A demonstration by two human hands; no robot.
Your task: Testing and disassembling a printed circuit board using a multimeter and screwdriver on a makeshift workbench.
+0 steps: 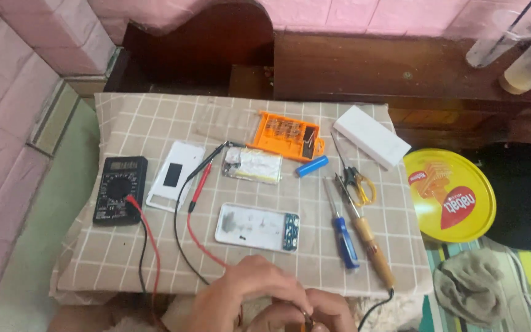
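Something small and dark (307,318) sits pinched between both hands at the worktop's (124,123) near edge, too hidden to identify. Left grip (247,295) curls over it; right grip (330,310) clenches beside, touching. Just beyond the grips lies an opened white case (256,226); a blue screwdriver (342,230) and soldering iron (370,240) lie right of it, red and black probe leads (195,197) and a multimeter (119,189) left.

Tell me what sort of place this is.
Likely a home electronics-repair spot, not a proper workshop: a multimeter, soldering iron and opened device case lie on a checked cloth, beside a wooden headboard and pink wall.
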